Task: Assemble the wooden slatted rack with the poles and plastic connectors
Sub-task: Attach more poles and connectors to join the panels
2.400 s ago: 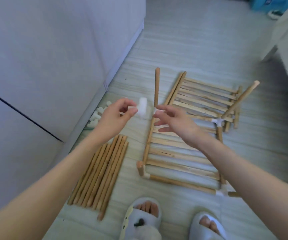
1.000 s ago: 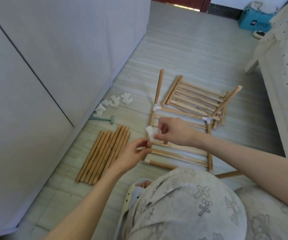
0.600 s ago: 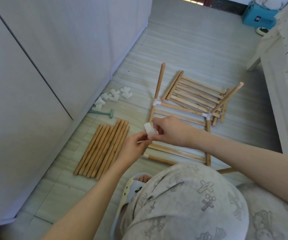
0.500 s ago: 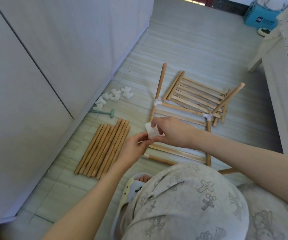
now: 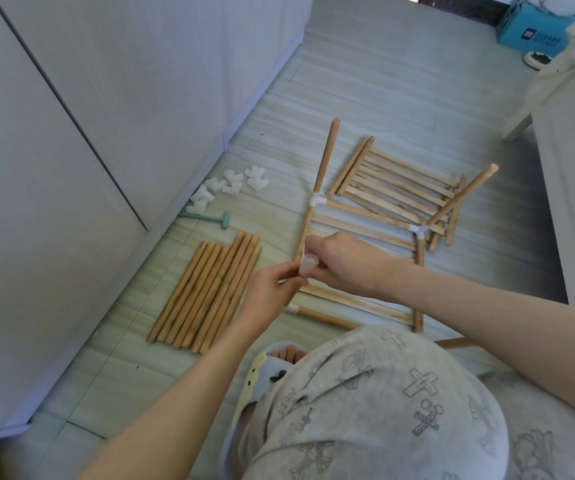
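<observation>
My left hand [image 5: 272, 284] and my right hand [image 5: 343, 263] meet above the floor, both pinching one white plastic connector [image 5: 308, 265]. Beneath them lies the partly built wooden rack [image 5: 362, 299], its slats framed by poles joined with white connectors [image 5: 316, 199]. One pole [image 5: 327, 155] and another pole [image 5: 462, 195] stick up from its far corners. A second slatted panel [image 5: 397, 188] lies flat behind it. Loose poles [image 5: 210, 289] lie in a bundle to the left.
Several spare white connectors [image 5: 230, 183] and a small green mallet [image 5: 206, 218] lie by the white cabinet [image 5: 106, 116] on the left. My knee in patterned fabric [image 5: 376, 410] and a slipper [image 5: 268, 365] fill the foreground. A white bed [image 5: 573, 150] and a blue box [image 5: 532, 27] stand right.
I have crouched and my knee has come into view. The connector went from my left hand alone to both hands, which have lowered close over the rack's left side.
</observation>
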A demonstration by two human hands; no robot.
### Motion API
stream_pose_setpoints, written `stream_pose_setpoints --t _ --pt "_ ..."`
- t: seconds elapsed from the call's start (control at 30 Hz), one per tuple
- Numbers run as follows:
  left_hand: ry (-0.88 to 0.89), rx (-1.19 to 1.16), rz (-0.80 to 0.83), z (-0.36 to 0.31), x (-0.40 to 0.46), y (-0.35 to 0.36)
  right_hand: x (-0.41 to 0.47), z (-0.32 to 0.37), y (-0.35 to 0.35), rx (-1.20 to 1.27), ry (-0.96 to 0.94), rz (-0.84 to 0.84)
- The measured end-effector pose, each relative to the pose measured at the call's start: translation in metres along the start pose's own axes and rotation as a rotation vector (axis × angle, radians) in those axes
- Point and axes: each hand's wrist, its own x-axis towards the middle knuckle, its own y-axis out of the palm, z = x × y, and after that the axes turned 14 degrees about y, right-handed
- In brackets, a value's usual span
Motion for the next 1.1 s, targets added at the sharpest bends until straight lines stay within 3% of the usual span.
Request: stream_pose_setpoints --t 0.43,0.6,0.67,0.8,0.97,1.1 --pt "-0.024 -0.040 -0.040 -0.005 0.004 0.005 0.006 -0.004 0.007 0.175 0.098 -0.001" --pt "-0.033 -0.047 0.141 -0.008 0.011 -0.001 -0.003 -0.016 0.003 0.394 0.181 0.077" --pt "-0.084 -0.134 0.166 -0.009 0.012 -0.006 -0.007 -0.024 0.003 0.421 0.207 0.105" --pt "-0.263 -0.328 0.052 -0.021 0.022 -0.002 -0.012 -0.043 0.006 0.340 0.261 0.174" --pt "-0.336 -0.274 0.153 -0.026 0.034 0.008 -0.015 -0.046 0.019 0.548 0.274 0.187" --pt "-0.370 -0.249 0.187 -0.023 0.043 0.009 -0.009 -0.039 0.026 0.434 0.217 0.077"
